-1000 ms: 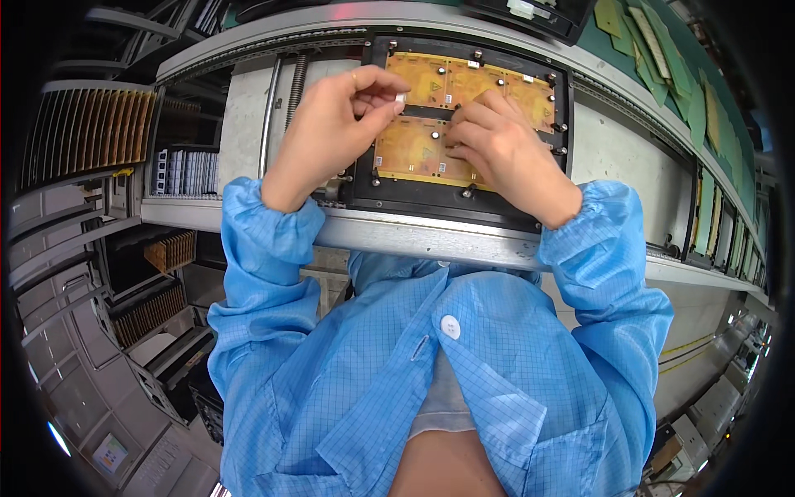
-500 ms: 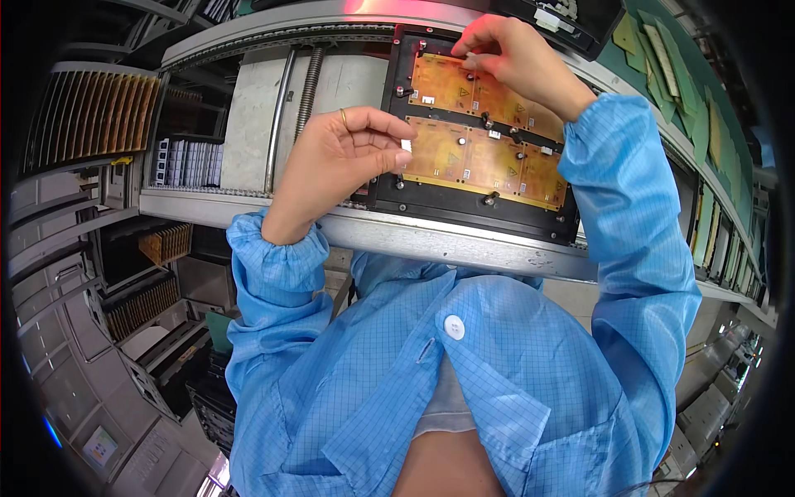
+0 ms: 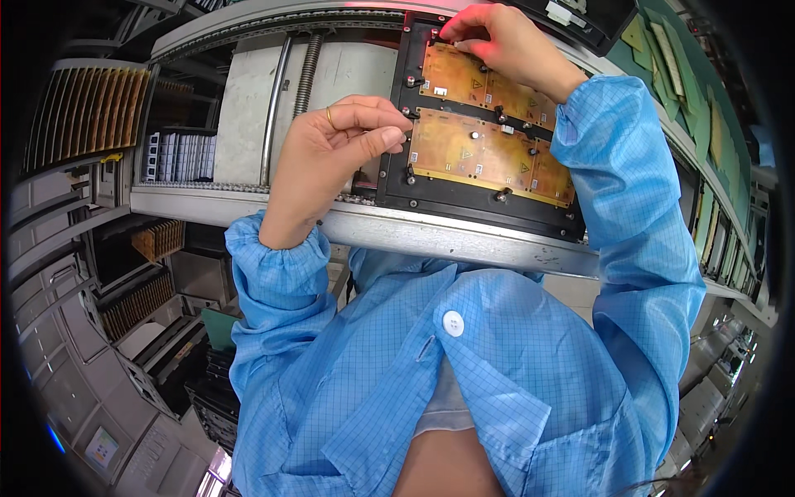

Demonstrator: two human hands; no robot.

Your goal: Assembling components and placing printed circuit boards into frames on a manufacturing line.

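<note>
Two yellow-orange circuit board panels, an upper one and a lower one, lie in a black pallet with small black clamps. My right hand reaches over the far edge of the upper panel, thumb and forefinger pinched on a small white part. My left hand is at the left edge of the lower panel, its thumb and fingers pressed together. Whether anything sits between those left fingertips is hidden. A white connector stands on the upper panel, and a small round part on the lower.
The pallet rests on a conveyor with a metal front rail. A rod and a threaded screw cross it at left. A rack of boards stands far left; green sheets lie right. A black tray is behind.
The pallet with its panels has slid a little to the right along the conveyor. My right hand has moved toward the panel's far edge. The white connector in my left fingers no longer shows.
</note>
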